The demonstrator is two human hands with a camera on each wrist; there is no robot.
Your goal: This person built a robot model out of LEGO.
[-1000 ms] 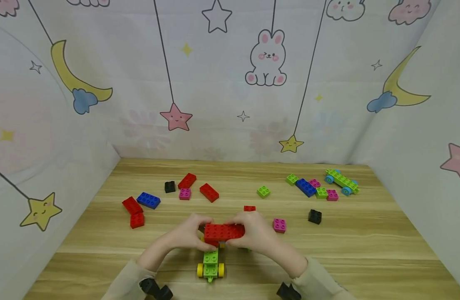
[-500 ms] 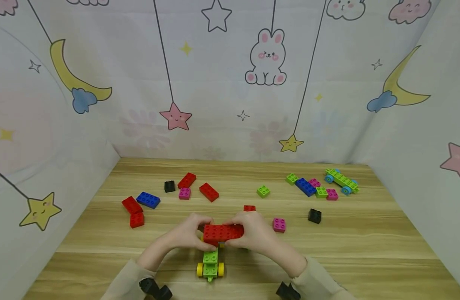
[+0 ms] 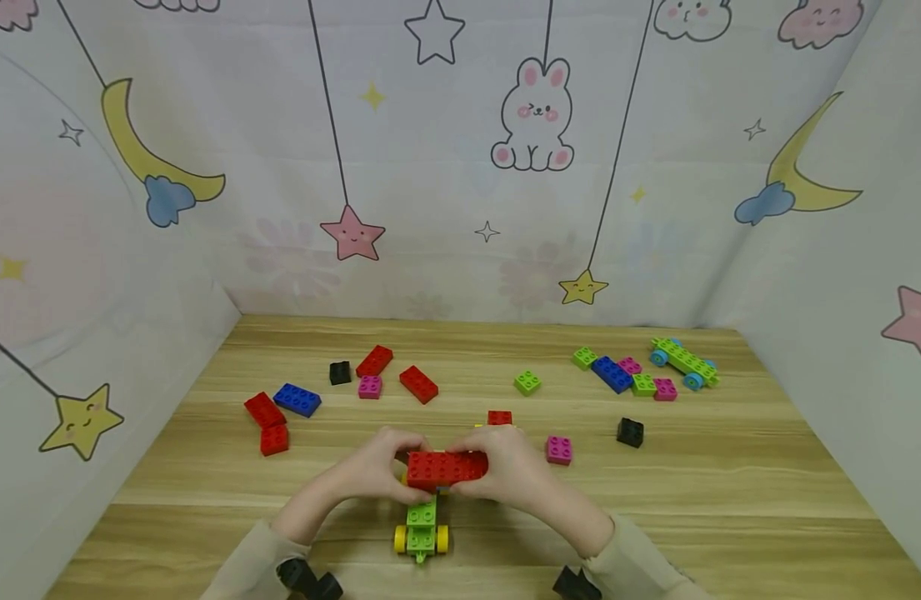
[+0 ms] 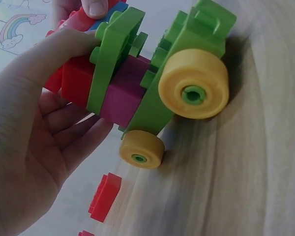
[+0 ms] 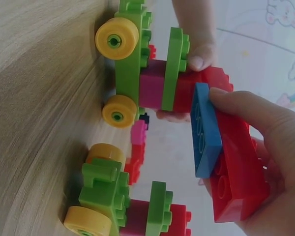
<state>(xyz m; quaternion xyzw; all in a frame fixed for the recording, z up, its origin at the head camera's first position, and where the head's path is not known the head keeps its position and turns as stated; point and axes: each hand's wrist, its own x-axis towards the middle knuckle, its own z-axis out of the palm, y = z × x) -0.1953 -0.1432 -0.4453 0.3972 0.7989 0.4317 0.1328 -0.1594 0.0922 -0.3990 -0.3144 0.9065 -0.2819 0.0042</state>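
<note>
A building-brick car (image 3: 421,533) with a green base and yellow wheels stands in front of me. In the left wrist view a magenta brick (image 4: 126,93), a green plate (image 4: 115,61) and a red brick (image 4: 77,81) are stacked on it. My left hand (image 3: 385,467) grips this stack near its top, thumb by the green plate. My right hand (image 3: 516,471) pinches a long red brick (image 3: 447,469), lying across the stack's top. A blue brick (image 5: 206,132) is fixed under the long brick's overhanging part. Whether the long brick is pressed fully down, I cannot tell.
A second similar car (image 5: 105,196) stands beside the first, mostly hidden by my right hand in the head view. Loose red bricks (image 3: 418,384), blue bricks (image 3: 297,400) and black bricks (image 3: 630,432) lie around. A green wheeled base (image 3: 683,362) sits at back right.
Both hands stay nearly in place on the bricks. The right hand and the long red brick have dipped very slightly, and a bit of yellow now shows behind that hand.
</note>
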